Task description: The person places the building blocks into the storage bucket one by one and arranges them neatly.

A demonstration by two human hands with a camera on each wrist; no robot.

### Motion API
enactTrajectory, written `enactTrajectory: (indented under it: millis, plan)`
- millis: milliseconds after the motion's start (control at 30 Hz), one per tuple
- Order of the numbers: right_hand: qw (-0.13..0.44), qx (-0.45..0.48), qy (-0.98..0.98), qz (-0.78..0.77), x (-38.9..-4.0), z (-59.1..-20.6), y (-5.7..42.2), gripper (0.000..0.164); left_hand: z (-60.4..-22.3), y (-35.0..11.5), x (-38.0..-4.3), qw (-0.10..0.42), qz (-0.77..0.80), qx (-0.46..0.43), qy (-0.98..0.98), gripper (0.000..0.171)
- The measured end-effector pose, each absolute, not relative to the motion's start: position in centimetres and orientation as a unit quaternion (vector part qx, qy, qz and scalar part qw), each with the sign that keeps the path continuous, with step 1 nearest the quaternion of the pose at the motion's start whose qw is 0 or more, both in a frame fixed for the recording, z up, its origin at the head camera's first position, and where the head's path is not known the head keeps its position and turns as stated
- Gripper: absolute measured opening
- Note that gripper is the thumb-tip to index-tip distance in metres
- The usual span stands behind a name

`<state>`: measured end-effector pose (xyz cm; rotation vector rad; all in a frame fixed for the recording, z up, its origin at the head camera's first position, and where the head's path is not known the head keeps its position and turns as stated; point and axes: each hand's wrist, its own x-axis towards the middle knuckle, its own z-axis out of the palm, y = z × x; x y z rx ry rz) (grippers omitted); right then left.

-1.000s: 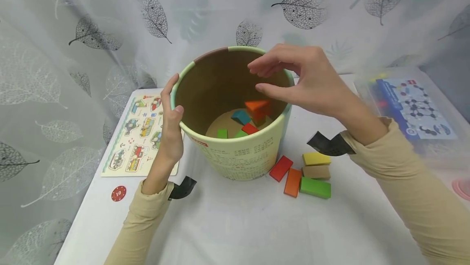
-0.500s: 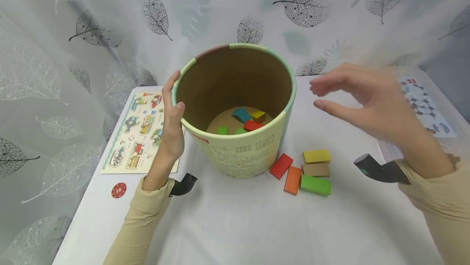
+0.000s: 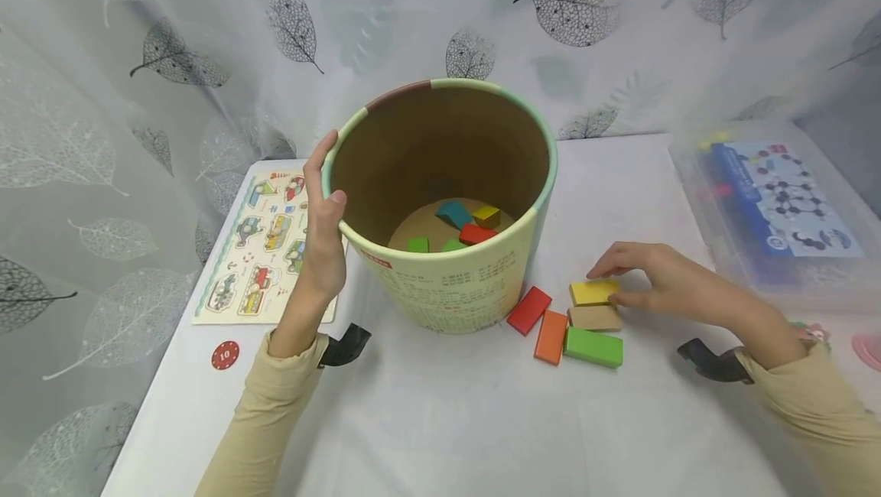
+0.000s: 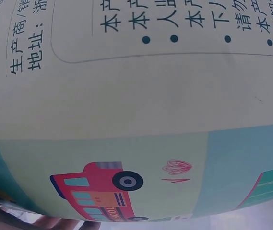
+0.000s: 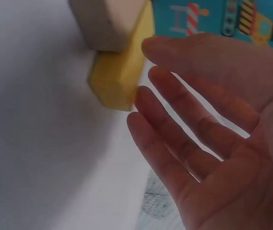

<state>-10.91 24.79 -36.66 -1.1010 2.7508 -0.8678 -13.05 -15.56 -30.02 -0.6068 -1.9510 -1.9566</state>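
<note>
Yellow rectangular wooden-looking block (image 3: 593,293) lies beside a tan rectangular block (image 3: 595,319); judged light and stiff, best pinched by its long sides. Right hand (image 3: 666,281) spans it loosely, fingers parted; left hand (image 3: 322,241) grips a round pale-yellow bucket (image 3: 447,290) at the rim.

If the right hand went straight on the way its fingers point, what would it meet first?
Most likely the yellow block lying outside the bucket: it sits right at the tips of the right hand. Whether they touch is hard to tell. The bucket stands roughly beyond it.
</note>
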Motion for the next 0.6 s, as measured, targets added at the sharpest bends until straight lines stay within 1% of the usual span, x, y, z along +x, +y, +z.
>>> enactTrajectory:
  millis: [133, 400, 533, 600]
  plan:
    - [0.043, -0.353, 0.889, -0.289, -11.1, -37.4, 24.6, 0.038, -30.0, -15.5, -13.1, 0.156, -0.682, -0.212, -0.682, 0.08]
    - [0.054, -0.32, 0.901, -0.287, -11.4, -38.0, 24.0, 0.04, -30.0, -15.5, -13.1, 0.154, -0.68, -0.219, -0.683, 0.077]
    - [0.069, -0.303, 0.911, -0.27, -11.6, -37.6, 23.9, 0.04, -30.0, -15.5, -13.0, 0.157, -0.678, -0.22, -0.684, 0.077]
    - [0.062, -0.307, 0.913, -0.263, -11.7, -37.1, 24.1, 0.039, -30.0, -15.5, -13.0, 0.159, -0.676, -0.22, -0.686, 0.076]
